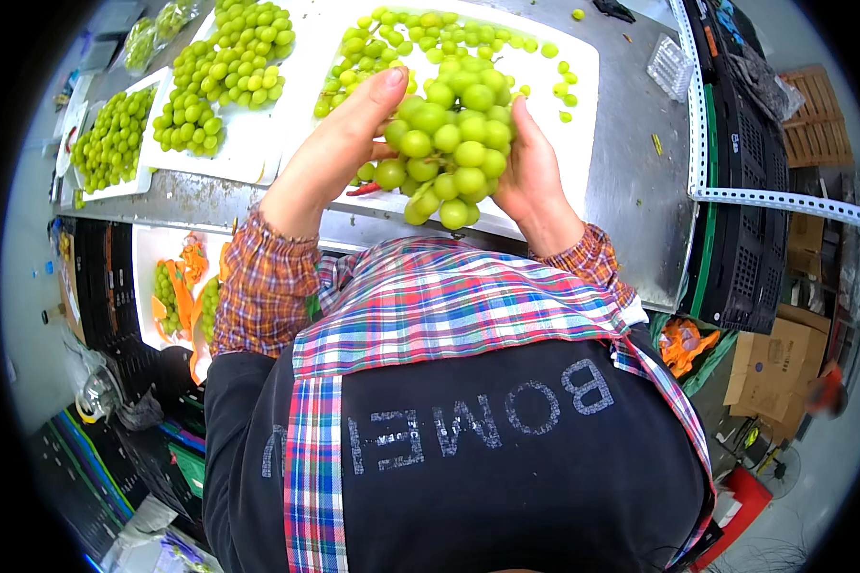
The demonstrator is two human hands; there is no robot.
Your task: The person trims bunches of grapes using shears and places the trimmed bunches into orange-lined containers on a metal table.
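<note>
A bunch of green grapes (448, 147) is held up between my two hands, above a white tray (573, 157). My left hand (344, 136) cups the bunch from its left side, thumb pointing up. On the other side my right hand (534, 168) supports it, with part of the fingers hidden behind the fruit. Loose green grapes (444, 32) and small clusters lie along the tray's far side. Something with red handles (363, 189), partly covered by the bunch, rests near the tray's front edge.
Trays with grape bunches (233, 64) stand to the left on the metal table (638, 236). Below them, a white box (147, 286) holds grapes and orange wrapping (179, 286). Black crates (745, 193) and a perforated metal bar (781, 199) border the right. A clear plastic punnet (669, 68) lies nearby.
</note>
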